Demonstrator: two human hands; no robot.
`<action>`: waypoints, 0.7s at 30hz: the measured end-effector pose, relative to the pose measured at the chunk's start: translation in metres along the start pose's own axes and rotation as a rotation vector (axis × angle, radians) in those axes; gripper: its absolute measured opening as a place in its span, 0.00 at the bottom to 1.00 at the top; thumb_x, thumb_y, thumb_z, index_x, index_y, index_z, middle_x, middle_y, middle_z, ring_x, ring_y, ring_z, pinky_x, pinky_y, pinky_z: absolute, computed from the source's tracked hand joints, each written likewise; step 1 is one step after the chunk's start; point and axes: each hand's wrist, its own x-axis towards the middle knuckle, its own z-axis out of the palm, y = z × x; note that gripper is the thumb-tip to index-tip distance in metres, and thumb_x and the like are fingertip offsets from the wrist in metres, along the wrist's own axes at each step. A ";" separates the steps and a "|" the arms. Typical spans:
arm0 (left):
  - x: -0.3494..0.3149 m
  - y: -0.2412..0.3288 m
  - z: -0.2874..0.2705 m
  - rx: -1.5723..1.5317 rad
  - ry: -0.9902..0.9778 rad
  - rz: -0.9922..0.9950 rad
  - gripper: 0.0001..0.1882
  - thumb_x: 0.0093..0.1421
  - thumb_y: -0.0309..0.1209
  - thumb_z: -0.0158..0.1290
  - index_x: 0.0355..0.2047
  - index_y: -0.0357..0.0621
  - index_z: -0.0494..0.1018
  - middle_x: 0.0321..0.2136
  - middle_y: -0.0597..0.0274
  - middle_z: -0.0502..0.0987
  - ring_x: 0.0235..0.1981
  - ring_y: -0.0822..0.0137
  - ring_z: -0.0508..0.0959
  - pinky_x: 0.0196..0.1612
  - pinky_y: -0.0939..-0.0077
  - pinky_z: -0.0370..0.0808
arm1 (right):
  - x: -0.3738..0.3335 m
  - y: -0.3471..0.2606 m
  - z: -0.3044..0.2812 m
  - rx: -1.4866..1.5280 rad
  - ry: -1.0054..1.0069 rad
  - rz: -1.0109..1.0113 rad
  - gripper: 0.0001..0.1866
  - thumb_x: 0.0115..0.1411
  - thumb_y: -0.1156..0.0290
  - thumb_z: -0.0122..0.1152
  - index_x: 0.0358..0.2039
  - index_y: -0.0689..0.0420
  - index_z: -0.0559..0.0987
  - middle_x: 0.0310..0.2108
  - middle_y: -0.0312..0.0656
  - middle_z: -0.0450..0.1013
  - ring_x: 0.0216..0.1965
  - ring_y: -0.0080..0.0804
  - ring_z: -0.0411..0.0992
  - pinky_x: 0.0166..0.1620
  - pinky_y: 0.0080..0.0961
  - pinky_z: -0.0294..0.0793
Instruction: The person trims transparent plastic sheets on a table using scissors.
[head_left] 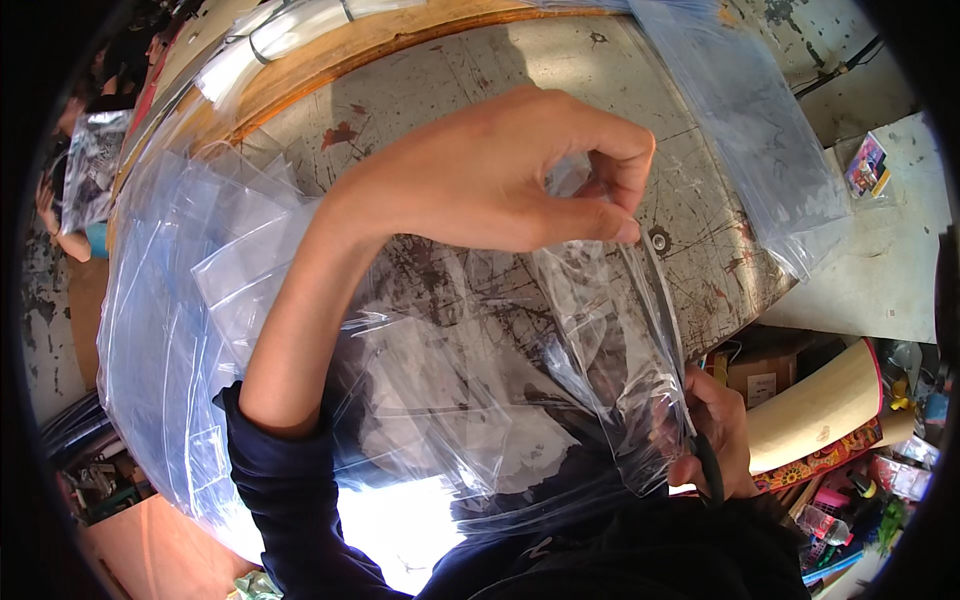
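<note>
My left hand (510, 170) reaches across the table, thumb and fingers pinched on the upper edge of a clear plastic piece (600, 340), perhaps a bag. The plastic hangs creased down toward my body. At its right side my right hand (725, 430) grips a pair of scissors (664, 310) by the black handles. The long blades point away from me, along the plastic's edge, with their tips close below my left fingertips. Whether the blades are apart is hard to make out. More clear plastic (430, 400) lies crumpled below my left forearm.
A scratched metal tabletop (440, 75) lies under my hands. Clear plastic sheets (170, 330) pile up at left, and a long stack (750, 130) lies at far right. Beyond the right edge are a rolled mat (825, 405) and clutter. Another person's hand (48, 205) shows at far left.
</note>
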 end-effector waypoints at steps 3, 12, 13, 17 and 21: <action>0.002 -0.001 -0.001 -0.015 0.011 0.006 0.08 0.50 0.25 0.57 0.22 0.38 0.68 0.20 0.65 0.70 0.22 0.75 0.69 0.27 0.80 0.66 | -0.001 -0.003 -0.002 -0.075 0.024 -0.029 0.40 0.32 0.48 0.75 0.39 0.63 0.68 0.26 0.34 0.67 0.24 0.16 0.62 0.27 0.15 0.60; 0.001 0.000 0.000 0.028 0.041 -0.007 0.06 0.49 0.22 0.55 0.22 0.38 0.68 0.20 0.64 0.71 0.21 0.74 0.69 0.28 0.79 0.66 | 0.000 -0.008 0.004 0.001 0.084 0.011 0.41 0.30 0.50 0.77 0.39 0.63 0.68 0.27 0.34 0.68 0.25 0.16 0.61 0.28 0.15 0.61; 0.002 0.001 0.001 0.025 0.040 -0.012 0.06 0.49 0.22 0.55 0.22 0.39 0.68 0.20 0.64 0.71 0.21 0.74 0.69 0.28 0.79 0.66 | 0.001 -0.007 0.003 0.006 0.061 0.017 0.41 0.30 0.50 0.77 0.39 0.63 0.68 0.27 0.34 0.67 0.25 0.16 0.61 0.29 0.15 0.61; 0.002 0.002 0.002 0.026 0.039 -0.017 0.06 0.48 0.21 0.55 0.22 0.39 0.68 0.20 0.64 0.71 0.21 0.74 0.69 0.28 0.79 0.66 | 0.004 -0.011 0.008 0.046 0.090 0.013 0.41 0.30 0.48 0.76 0.37 0.62 0.68 0.25 0.32 0.66 0.25 0.15 0.60 0.28 0.14 0.59; 0.001 0.000 0.002 -0.018 0.044 -0.018 0.06 0.48 0.21 0.55 0.23 0.38 0.68 0.20 0.64 0.71 0.22 0.74 0.70 0.28 0.80 0.67 | 0.002 -0.009 0.002 -0.010 0.045 0.036 0.39 0.30 0.47 0.76 0.35 0.62 0.68 0.23 0.31 0.64 0.24 0.14 0.59 0.27 0.14 0.58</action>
